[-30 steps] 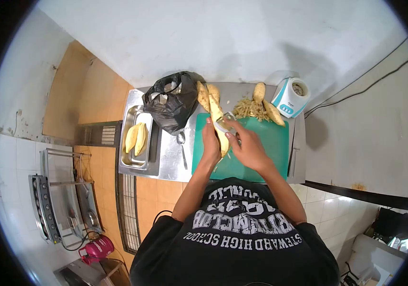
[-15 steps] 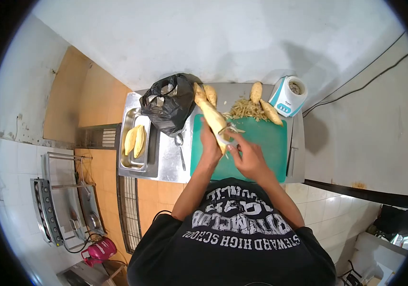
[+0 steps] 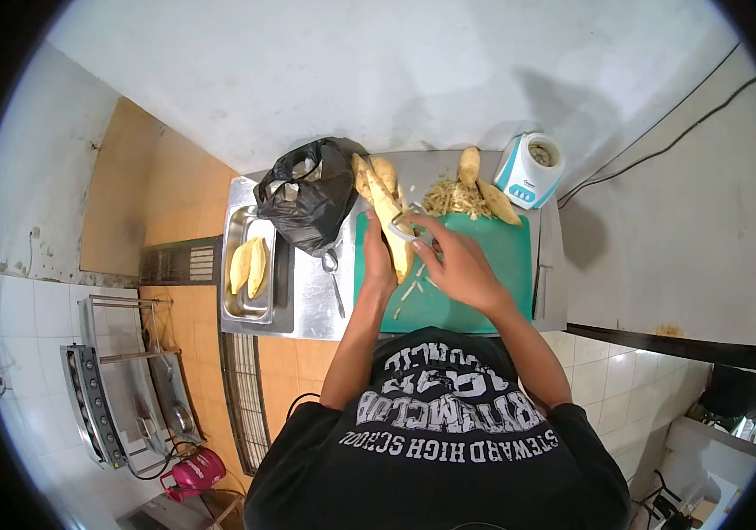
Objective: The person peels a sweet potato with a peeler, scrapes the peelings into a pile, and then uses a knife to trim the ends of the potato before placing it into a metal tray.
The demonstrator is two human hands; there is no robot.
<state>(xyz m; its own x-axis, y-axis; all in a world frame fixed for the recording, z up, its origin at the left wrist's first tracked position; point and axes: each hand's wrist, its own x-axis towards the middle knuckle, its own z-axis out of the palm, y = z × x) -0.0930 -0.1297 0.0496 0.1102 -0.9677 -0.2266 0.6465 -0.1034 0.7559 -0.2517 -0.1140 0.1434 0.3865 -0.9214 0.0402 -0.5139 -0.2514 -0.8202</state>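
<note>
My left hand is wrapped around a long sweet potato, tilted over the green cutting board. Its near part is peeled to pale yellow, while brownish skin shows at the far tip. In my right hand is a peeler, its head against the side of the sweet potato. A few thin strips of peel lie on the board below. Behind the board sits a heap of peelings, beside two unpeeled sweet potatoes. Another sweet potato is partly hidden behind the held one.
At left, a steel tray holds two peeled sweet potatoes. A black plastic bag and a spoon lie between tray and board. A white and blue blender base stands back right, near the wall. A knife lies along the board's right edge.
The peeler has moved up along the sweet potato, away from its near end. More peel strips now show on the board. The camera view has shifted slightly.
</note>
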